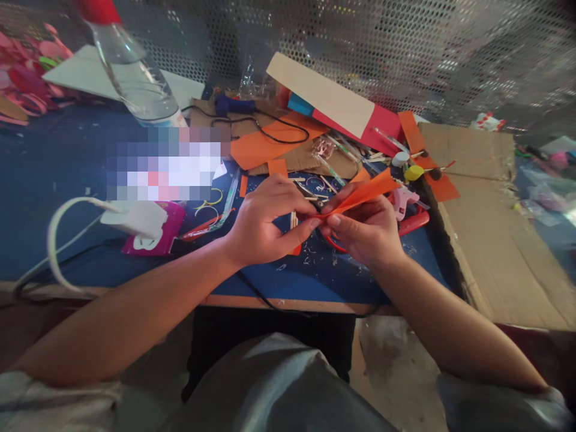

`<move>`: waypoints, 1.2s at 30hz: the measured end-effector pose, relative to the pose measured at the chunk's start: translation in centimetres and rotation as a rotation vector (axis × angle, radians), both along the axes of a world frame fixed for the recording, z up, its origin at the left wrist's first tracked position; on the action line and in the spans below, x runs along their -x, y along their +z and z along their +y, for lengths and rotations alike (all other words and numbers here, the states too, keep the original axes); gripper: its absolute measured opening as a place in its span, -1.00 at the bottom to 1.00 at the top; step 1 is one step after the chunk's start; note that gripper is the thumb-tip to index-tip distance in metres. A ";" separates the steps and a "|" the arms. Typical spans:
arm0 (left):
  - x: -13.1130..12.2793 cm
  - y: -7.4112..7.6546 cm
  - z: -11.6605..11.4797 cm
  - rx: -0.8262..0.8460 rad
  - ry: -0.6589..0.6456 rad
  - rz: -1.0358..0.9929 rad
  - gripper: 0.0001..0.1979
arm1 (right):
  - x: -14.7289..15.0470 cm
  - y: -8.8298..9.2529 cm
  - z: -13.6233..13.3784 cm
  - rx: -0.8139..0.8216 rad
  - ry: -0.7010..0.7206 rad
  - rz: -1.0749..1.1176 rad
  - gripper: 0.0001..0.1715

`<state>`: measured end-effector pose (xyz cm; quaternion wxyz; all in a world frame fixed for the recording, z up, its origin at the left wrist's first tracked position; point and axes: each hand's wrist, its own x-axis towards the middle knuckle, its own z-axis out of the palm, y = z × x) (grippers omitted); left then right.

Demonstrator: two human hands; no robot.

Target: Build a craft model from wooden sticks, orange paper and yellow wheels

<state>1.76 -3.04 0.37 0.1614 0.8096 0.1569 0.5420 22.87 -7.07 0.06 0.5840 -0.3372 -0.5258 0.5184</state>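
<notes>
A strip of orange paper (362,193) is held between my two hands above the blue table. My left hand (272,222) pinches its left end between thumb and fingertips. The thumb and fingers of my right hand (371,225) close on the strip's middle, and its wider end sticks out up and to the right. The paper looks folded or bunched where the fingertips meet. Red-handled scissors (333,241) lie below the hands, partly hidden by them. A pink glue gun (404,201) is just beyond my right hand.
A clear bottle (139,84) with a red cap stands at left, behind a white charger (135,219) with cables. Orange sheets (270,141), a cream card (321,93) and small sticks lie at the back. Flattened cardboard (508,240) covers the right side, near a perforated metal screen (382,54).
</notes>
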 end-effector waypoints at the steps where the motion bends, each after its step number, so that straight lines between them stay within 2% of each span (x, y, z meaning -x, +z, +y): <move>1: 0.0 -0.1 0.1 -0.011 -0.005 -0.005 -0.92 | 0.0 0.0 0.0 -0.007 0.007 0.004 -0.49; 9: 0.0 -0.5 0.4 -0.004 0.002 -0.038 -0.87 | -0.5 -0.6 0.3 -0.139 -0.052 -0.054 -0.64; 13: 0.1 -0.5 0.0 0.085 0.048 -0.046 -0.77 | -1.0 -0.5 0.2 -0.237 -0.059 -0.131 -0.77; 16: 0.2 -0.4 -0.1 0.139 -0.001 -0.049 -0.71 | -1.1 -0.1 0.0 -0.303 -0.065 -0.212 -0.82; 19: 0.2 -0.3 -0.1 0.151 -0.061 -0.080 -0.79 | -1.1 0.2 -0.2 -0.311 -0.053 -0.259 -0.81; 22: 0.1 -0.3 -0.1 0.172 -0.068 -0.123 -0.86 | -1.1 0.3 -0.2 -0.307 -0.057 -0.252 -0.79; 27: 0.1 -0.3 -0.2 0.221 -0.056 -0.144 -0.85 | -1.4 0.0 -0.2 -0.300 -0.094 -0.257 -0.73; 31: 0.2 -0.3 -0.3 0.238 -0.047 -0.164 -0.84 | -1.5 -0.2 -0.2 -0.322 -0.116 -0.237 -0.77; 36: 0.2 -0.3 -0.2 0.203 -0.100 -0.157 -0.81 | -1.5 0.0 -0.2 -0.309 -0.126 -0.258 -0.80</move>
